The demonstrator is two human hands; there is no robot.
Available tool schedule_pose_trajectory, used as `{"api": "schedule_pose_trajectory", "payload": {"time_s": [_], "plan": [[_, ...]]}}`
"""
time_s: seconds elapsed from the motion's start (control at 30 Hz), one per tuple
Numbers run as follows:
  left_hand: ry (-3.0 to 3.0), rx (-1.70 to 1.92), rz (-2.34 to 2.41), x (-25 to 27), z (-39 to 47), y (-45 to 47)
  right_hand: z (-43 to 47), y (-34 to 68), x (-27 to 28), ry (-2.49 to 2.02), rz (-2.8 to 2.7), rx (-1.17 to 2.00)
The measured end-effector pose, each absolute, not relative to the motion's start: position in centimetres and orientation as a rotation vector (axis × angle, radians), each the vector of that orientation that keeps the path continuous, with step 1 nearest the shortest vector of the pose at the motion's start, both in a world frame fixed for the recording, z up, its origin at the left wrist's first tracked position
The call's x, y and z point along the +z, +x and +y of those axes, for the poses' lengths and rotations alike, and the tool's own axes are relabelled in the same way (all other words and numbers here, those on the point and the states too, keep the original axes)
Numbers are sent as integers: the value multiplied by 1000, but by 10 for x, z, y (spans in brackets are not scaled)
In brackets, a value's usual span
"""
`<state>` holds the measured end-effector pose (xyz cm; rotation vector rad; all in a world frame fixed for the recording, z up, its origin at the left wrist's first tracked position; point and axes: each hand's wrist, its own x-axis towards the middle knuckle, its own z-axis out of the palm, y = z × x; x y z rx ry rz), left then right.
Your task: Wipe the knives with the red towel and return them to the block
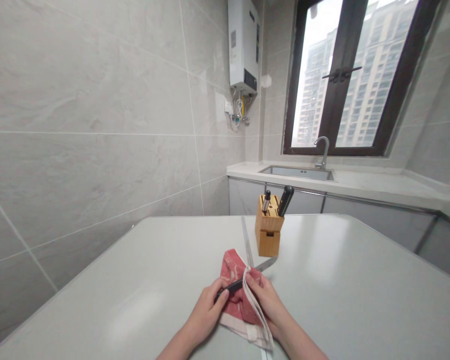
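My left hand [209,306] is closed around the black handle of a knife [267,264], whose blade points away to the right, toward the foot of the knife block. In my right hand [269,298] is a red cloth [232,265] with a white border, gathered around the knife where handle and blade meet. Part of the blade is hidden by the cloth. Beyond my hands stands a wooden knife block [269,243], with a black-handled knife [285,201] and a smaller dark-and-silver handle [266,201] sticking up from its slots.
Below me is a pale glossy table [165,255] with a seam down its middle. A tiled wall [97,170] runs along the left. Farther back are a counter with a sink [300,172], a faucet [324,150], a window and a white water heater [243,47].
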<state>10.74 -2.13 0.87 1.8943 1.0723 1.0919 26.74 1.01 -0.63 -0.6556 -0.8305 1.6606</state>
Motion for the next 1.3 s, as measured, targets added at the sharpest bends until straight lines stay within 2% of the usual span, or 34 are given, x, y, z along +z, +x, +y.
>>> {"api": "schedule_pose_trajectory", "payload": {"time_s": [0.87, 1.3], "plan": [[1847, 1180, 1099, 10, -21, 108, 11, 269, -4, -662, -833, 1649], [1772, 1249, 1295, -1, -15, 102, 12, 270, -5, -598, -825, 1699]]}}
